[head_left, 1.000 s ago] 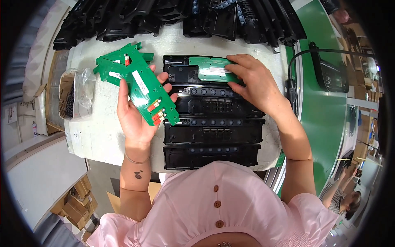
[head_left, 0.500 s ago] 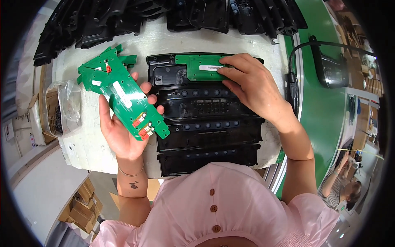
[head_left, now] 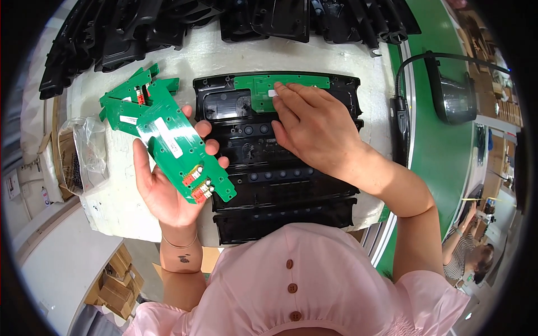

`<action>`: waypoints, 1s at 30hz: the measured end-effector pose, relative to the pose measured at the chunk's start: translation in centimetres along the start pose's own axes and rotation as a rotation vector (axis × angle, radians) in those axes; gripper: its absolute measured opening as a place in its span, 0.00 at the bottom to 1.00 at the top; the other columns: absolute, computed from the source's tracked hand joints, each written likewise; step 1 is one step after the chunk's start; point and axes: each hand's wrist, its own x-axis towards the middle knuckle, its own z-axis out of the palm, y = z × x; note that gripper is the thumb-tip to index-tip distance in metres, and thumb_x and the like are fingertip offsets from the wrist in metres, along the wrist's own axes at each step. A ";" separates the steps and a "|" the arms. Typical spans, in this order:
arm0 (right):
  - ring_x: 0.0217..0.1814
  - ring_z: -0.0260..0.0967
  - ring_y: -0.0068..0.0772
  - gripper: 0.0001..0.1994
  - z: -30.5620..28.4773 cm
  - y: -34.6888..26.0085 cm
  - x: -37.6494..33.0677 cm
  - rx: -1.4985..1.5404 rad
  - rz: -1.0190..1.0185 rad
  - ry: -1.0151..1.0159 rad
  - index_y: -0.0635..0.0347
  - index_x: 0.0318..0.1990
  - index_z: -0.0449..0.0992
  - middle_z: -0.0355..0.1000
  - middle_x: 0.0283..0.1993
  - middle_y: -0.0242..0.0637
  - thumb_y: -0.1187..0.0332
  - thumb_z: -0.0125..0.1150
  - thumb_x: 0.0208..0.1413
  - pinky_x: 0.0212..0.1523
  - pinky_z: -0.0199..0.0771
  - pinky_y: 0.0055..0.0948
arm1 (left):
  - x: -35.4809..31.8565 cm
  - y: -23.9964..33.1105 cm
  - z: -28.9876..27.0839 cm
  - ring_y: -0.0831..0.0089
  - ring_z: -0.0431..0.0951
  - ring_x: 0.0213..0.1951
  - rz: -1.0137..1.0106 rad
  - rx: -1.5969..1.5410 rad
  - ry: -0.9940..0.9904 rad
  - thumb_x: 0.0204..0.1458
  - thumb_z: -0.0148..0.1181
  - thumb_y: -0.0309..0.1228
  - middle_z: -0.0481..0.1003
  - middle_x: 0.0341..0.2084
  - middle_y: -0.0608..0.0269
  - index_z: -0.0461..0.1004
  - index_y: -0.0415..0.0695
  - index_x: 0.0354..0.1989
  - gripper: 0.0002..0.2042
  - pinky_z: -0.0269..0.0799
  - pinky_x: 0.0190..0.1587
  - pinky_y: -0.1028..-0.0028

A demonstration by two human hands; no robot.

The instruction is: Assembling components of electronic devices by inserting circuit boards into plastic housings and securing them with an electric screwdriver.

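My left hand (head_left: 168,187) holds a fanned stack of long green circuit boards (head_left: 168,137), palm up, above the left part of the white work table (head_left: 117,201). A stack of black plastic panels (head_left: 280,179) lies in front of me. In the top panel (head_left: 224,92) sits another green circuit board (head_left: 260,89). My right hand (head_left: 316,126) lies flat on that board, fingertips pressing its right part into the panel.
Many more black plastic housings (head_left: 224,22) are piled along the table's far edge. A clear bag of small parts (head_left: 84,154) sits at the left. A black handheld device with a cable (head_left: 451,89) rests on the green surface at right. Another person (head_left: 465,257) sits at lower right.
My left hand has lowered the stack of boards slightly toward me. My right hand has stayed pressed on the green board in the top panel.
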 end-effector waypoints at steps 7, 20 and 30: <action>0.47 0.66 0.38 0.15 0.5 1.0 -0.3 0.122 0.035 0.128 0.65 0.39 0.73 0.69 0.45 0.40 0.74 0.60 0.39 0.47 0.68 0.30 | -0.1 0.1 -0.2 0.56 0.64 0.46 -0.015 0.011 0.032 0.56 0.31 0.54 0.61 0.50 0.47 0.47 0.39 0.61 0.33 0.63 0.50 0.53; 0.41 0.66 0.42 0.11 -2.1 4.3 -1.6 0.380 0.175 0.031 0.66 0.35 0.72 0.68 0.39 0.40 0.81 0.57 0.39 0.39 0.69 0.33 | 0.0 0.4 -0.3 0.62 0.63 0.43 -0.020 0.084 0.060 0.56 0.34 0.52 0.59 0.47 0.53 0.47 0.39 0.61 0.32 0.61 0.48 0.57; 0.41 0.66 0.42 0.09 -1.8 4.6 -1.8 0.385 0.146 0.064 0.68 0.33 0.72 0.68 0.39 0.42 0.80 0.56 0.40 0.39 0.69 0.33 | 0.1 0.4 -0.6 0.63 0.63 0.43 -0.011 0.103 0.072 0.56 0.35 0.51 0.59 0.46 0.53 0.48 0.38 0.60 0.31 0.61 0.47 0.57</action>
